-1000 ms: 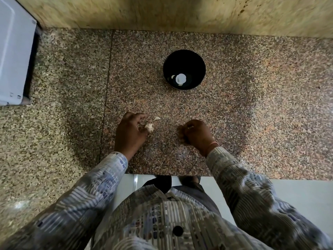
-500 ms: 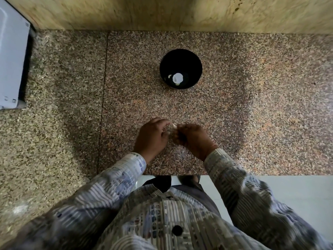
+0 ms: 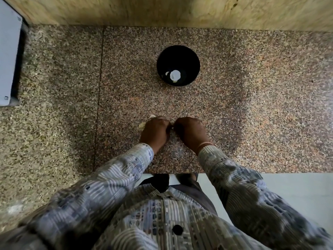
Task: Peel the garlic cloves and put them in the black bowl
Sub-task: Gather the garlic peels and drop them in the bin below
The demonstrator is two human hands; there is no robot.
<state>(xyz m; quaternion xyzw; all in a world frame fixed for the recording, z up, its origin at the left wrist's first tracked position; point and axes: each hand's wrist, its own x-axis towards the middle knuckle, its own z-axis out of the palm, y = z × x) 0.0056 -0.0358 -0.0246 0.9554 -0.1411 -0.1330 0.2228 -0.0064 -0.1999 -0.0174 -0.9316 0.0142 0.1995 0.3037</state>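
Note:
My left hand (image 3: 156, 132) and my right hand (image 3: 190, 132) meet above the granite counter (image 3: 252, 114), fingertips together, pinching a small garlic clove (image 3: 172, 126) that is almost hidden between them. Pale garlic pieces (image 3: 144, 123) lie on the counter just past my left hand, partly covered by it. The black bowl (image 3: 163, 56) stands farther back, a little right of my left hand. White peeled cloves (image 3: 175, 75) lie at its bottom.
A white appliance (image 3: 9, 56) stands at the far left edge of the counter. A stone wall (image 3: 162, 9) runs along the back. The counter's front edge (image 3: 180, 172) lies just below my wrists.
My left hand left the garlic pieces on the counter and moved right to meet my right hand. Both hands now pinch a clove together, a little farther forward than half a second ago.

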